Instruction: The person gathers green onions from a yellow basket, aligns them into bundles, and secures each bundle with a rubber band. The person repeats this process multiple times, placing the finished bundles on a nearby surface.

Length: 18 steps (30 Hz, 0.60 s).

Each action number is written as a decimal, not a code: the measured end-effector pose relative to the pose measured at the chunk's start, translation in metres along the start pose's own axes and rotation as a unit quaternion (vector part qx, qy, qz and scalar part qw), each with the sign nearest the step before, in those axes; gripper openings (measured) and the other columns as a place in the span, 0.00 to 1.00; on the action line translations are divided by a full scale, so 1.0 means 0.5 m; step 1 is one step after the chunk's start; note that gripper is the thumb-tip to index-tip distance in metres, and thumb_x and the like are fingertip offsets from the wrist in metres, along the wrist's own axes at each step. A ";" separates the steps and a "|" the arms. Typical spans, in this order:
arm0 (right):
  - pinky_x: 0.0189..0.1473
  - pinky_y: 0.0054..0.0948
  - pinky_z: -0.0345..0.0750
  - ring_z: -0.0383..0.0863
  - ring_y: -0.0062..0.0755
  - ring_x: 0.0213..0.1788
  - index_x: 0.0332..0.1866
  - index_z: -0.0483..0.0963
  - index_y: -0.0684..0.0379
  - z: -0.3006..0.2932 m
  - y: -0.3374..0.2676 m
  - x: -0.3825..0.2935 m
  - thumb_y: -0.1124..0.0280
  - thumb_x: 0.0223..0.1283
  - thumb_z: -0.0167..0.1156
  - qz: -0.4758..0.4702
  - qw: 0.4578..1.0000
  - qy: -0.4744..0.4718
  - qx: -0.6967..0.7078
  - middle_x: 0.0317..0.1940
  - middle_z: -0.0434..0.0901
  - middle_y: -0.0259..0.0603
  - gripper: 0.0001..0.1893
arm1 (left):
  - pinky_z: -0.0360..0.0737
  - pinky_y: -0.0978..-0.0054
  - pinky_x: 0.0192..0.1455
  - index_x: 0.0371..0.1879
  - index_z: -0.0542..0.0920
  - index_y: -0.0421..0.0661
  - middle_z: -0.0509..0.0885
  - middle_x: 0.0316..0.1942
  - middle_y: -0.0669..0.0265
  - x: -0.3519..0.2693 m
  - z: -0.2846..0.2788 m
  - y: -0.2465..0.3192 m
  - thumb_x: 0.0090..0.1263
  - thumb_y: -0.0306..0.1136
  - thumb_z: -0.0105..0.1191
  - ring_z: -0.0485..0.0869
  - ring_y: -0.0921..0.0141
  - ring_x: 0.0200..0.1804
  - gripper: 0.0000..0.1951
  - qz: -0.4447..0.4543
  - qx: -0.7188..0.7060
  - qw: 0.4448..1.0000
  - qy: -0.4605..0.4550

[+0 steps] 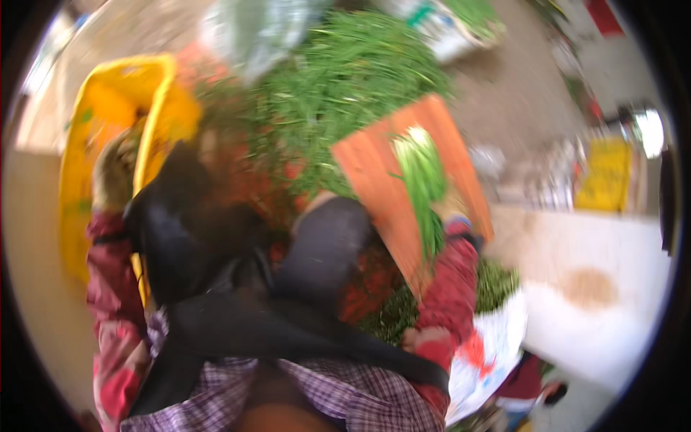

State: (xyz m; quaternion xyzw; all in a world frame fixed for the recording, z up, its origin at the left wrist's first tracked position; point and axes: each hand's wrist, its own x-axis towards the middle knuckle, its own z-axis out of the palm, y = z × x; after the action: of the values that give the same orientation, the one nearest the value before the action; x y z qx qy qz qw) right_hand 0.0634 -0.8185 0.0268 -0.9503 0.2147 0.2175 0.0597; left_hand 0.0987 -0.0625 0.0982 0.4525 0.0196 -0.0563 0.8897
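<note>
My left hand reaches down into a yellow plastic crate on the left. Its fingers are blurred, with something brownish green by them, so its hold is unclear. On the right, my right hand lies against a bundle of chive-like greens, its pale ends pointing away from me. The bundle rests on a tilted orange-brown board. Blur hides whether the fingers close around the stalks. Beyond my knees, a large heap of loose long green leaves spreads over a red surface.
A clear plastic bag stands beyond the heap, and a white sack with greens lies at the far right. Short cut greens sit by a white printed bag. A person is at the lower right.
</note>
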 end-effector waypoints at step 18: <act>0.54 0.35 0.79 0.83 0.37 0.48 0.67 0.72 0.55 0.012 -0.889 -0.125 0.74 0.65 0.62 -0.555 0.821 -0.017 0.135 0.54 0.81 0.45 0.24 | 0.78 0.75 0.42 0.46 0.84 0.43 0.85 0.38 0.68 -0.166 -0.518 -0.042 0.66 0.36 0.60 0.79 0.74 0.37 0.13 -0.114 0.339 0.806 0.472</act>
State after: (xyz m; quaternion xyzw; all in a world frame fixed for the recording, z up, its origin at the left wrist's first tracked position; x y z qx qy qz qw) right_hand 0.2032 -0.3932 0.0576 -0.8872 -0.3229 0.1323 0.3019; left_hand 0.0179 0.1412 -0.0639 0.6904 0.4681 0.0603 0.5483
